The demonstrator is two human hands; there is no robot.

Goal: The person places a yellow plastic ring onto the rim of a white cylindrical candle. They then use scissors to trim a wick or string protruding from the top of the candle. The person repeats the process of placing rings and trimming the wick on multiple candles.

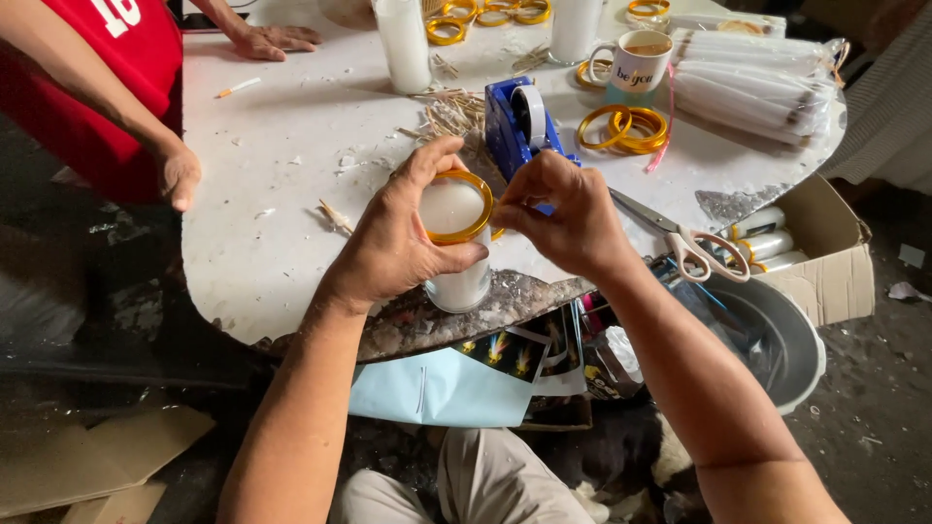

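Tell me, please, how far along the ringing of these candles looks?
Done, apparently: ringed candles in the cardboard box. In hand: the left hand grips a white candle with a gold ring on top, the right hand at its rim. Left: loose gold rings and bare candles on the table.

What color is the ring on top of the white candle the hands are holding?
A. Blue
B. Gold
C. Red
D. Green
B: the left hand grips the white candle, and the ring round its top is gold, like the loose rings lying on the table.
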